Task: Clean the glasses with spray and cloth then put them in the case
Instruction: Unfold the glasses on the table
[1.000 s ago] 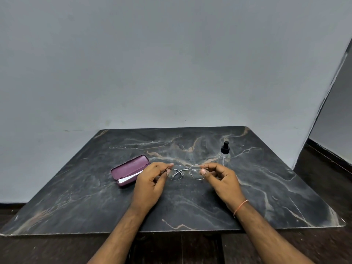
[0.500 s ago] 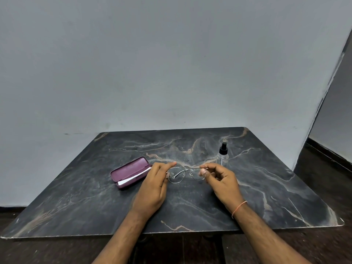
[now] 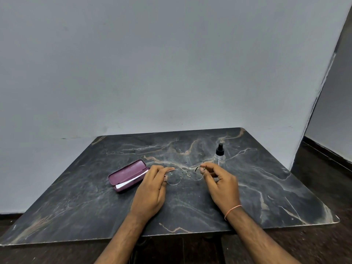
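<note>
A bare room, seemingly domestic: a dark veined marble-look tabletop (image 3: 257,191) stands against a plain grey painted wall (image 3: 171,63), dark floor (image 3: 323,168) beside it.

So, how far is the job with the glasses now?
Early. Done: the case lies open, a white cloth inside. In hand: the left hand and right hand pinch the glasses at their two ends above the table. Left: the spray bottle stands untouched; spraying, wiping and casing remain.

Both hands, left hand (image 3: 151,189) and right hand (image 3: 222,182), pinch the glasses (image 3: 183,175) between case (image 3: 127,175) and spray bottle (image 3: 220,155).
</note>
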Demonstrator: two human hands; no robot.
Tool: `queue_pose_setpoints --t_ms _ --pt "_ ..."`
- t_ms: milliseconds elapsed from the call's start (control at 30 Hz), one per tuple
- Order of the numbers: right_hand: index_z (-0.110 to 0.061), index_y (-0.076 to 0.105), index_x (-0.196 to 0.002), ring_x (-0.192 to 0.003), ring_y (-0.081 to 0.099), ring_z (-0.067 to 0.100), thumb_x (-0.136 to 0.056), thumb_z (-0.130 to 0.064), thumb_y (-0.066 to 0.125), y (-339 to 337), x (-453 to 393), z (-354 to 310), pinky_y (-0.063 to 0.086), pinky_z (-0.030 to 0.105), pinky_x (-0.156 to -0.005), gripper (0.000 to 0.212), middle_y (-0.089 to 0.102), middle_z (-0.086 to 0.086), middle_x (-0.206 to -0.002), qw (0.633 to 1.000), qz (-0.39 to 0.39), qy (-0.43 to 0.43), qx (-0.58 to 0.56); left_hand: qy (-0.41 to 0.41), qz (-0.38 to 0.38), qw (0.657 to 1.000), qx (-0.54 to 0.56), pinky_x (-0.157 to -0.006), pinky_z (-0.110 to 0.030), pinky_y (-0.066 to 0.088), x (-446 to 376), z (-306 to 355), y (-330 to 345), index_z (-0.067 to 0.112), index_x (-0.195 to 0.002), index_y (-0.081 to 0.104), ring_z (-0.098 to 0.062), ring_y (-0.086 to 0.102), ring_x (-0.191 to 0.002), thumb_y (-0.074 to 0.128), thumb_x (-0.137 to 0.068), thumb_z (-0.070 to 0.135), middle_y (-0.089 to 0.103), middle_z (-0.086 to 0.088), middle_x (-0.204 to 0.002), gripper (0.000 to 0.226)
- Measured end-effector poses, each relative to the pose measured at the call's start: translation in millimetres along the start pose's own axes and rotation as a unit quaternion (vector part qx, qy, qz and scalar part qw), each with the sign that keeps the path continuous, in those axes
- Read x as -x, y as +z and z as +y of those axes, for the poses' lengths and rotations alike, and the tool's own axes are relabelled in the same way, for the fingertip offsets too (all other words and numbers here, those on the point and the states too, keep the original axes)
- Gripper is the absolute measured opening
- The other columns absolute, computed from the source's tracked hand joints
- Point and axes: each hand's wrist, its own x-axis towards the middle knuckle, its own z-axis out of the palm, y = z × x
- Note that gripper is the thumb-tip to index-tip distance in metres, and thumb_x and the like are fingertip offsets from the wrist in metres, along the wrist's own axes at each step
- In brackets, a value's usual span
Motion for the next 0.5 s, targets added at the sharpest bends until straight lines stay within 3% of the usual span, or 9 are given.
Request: queue_pose_setpoints --t_ms 200,500 --pt "-0.043 0.076 -0.114 -0.093 0.074 0.001 -0.1 -0.035 0.077 -1.0 -0.5 -2.8 0.063 0.023 -0.075 0.017 0.075 -0.032 -0.104 1.0 -0.005 0.005 0.022 0.006 0.006 1.0 0.003 -0.088 -0.033 0.054 -0.6 0.2 2.1 0.028 -0.116 0.063 -0.008 0.06 -0.108 0.042 -0.116 0.029 0.051 0.021 -0.119 0.022" --pt "-0.052 0.07 -0.111 -0.089 0.071 -0.006 -0.101 -0.036 0.075 -2.9 0.0 -7.4 0.052 0.007 -0.067 0.019 0.072 -0.041 -0.097 0.999 0.013 0.02 0.046 0.042 0.013 0.999 0.007 -0.084 -0.036 0.053 0.5 5.2 0.4 0.028 -0.11 0.057 -0.01 0.058 -0.098 0.038 -0.117 0.034 0.052 0.02 -0.112 0.021"
